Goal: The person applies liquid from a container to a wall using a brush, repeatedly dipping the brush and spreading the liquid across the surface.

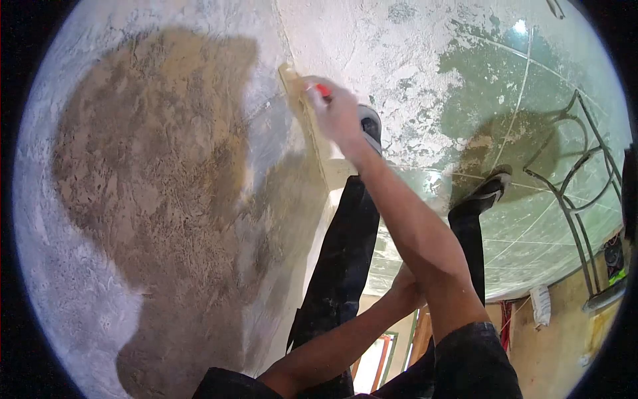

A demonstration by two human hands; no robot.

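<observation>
My right hand (pixel 340 118) is closed round a tool with a red handle (pixel 323 90). Motion blurs the hand, and the tool's working end does not show clearly. Tool and fingers are right at a narrow pale ledge (pixel 312 143) along the foot of the rough plastered wall (pixel 179 133). Just behind the hand is my shoe (pixel 371 126). My left hand (pixel 405 284) lies lower, near my legs, and my right forearm crosses in front of it and hides its fingers.
White residue covers much of the green tiled floor (pixel 518 229). My other shoe (pixel 493 188) stands to the right. Beyond it is a metal-framed stand (pixel 578 193). A white cloth-like item (pixel 541 306) hangs at lower right. Shadows fall across wall and floor.
</observation>
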